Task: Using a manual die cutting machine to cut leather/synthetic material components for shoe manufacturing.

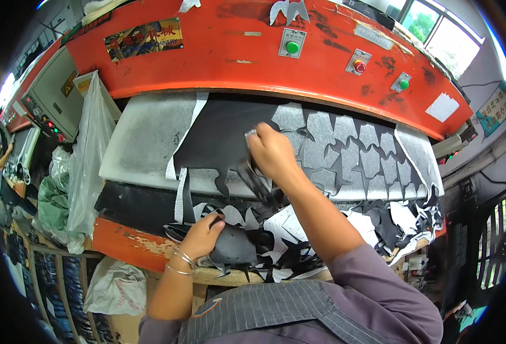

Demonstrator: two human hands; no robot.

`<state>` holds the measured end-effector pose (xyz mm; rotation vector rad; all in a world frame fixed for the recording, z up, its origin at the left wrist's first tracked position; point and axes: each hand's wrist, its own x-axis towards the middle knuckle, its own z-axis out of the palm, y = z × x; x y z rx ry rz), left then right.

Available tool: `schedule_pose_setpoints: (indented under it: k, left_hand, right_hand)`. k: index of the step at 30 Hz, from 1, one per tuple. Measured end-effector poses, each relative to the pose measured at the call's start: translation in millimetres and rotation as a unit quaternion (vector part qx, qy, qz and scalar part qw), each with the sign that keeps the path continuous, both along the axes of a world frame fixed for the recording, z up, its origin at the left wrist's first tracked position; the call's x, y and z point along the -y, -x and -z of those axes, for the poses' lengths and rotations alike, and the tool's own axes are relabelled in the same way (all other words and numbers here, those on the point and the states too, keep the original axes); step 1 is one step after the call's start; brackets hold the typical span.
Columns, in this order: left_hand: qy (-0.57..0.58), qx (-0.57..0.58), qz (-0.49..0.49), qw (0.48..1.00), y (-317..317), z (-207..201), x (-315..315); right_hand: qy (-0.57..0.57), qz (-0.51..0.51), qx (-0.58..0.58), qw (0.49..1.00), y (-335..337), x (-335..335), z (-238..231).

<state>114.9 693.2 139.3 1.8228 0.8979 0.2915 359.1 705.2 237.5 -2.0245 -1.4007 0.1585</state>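
Note:
My right hand (271, 150) is closed over the middle of the cutting bed, gripping a dark, thin-edged piece that looks like a metal cutting die (260, 184); motion blurs its shape. Under it lies a black sheet (224, 135) with a white underside, its near edge cut into jagged points. To the right, rows of cut-out gaps (321, 135) in that sheet show the grey-white bed. Nearer me, my left hand (200, 238) is closed, thumb against fingers, on a black cut piece (233, 247) with small holes. Its fingertips are partly hidden.
An orange press beam (218, 57) spans the far side, with green buttons (292, 47) and a red button (359, 66). Black and white scraps (379, 226) heap along the bed's near edge. Clear plastic sheeting (89, 160) hangs at left, above a white sack (115, 286). Another person's arm (5, 157) shows far left.

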Motion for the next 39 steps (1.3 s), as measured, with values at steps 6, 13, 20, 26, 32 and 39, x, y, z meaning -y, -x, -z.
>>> schedule_pose_setpoints:
  k: [6, 13, 20, 26, 32, 39]
  left_hand:
    - [-0.182, 0.019, -0.059, 0.981, -22, -66, -14]
    - [-0.219, -0.032, -0.007, 0.975, -87, -14, -80]
    - [-0.297, -0.090, 0.062, 0.949, -127, 6, -134]
    - [-0.329, -0.085, 0.069, 0.938, -145, -2, -152]
    - [-0.381, -0.072, 0.056, 0.920, -161, 1, -150]
    - [-0.376, -0.073, 0.052, 0.922, -171, 1, -143]
  right_hand:
    - [0.277, 0.111, 0.017, 0.954, -24, -93, 24]
    - [0.255, 0.142, -0.002, 0.957, -25, -101, 32]
    - [0.025, 0.103, -0.085, 0.991, -86, -39, 60]
    - [0.062, -0.003, -0.011, 0.998, -100, 7, 114]
    - [0.032, -0.032, 0.037, 0.998, -101, 5, 111]
    - [0.042, -0.053, 0.031, 0.997, -109, 5, 116]
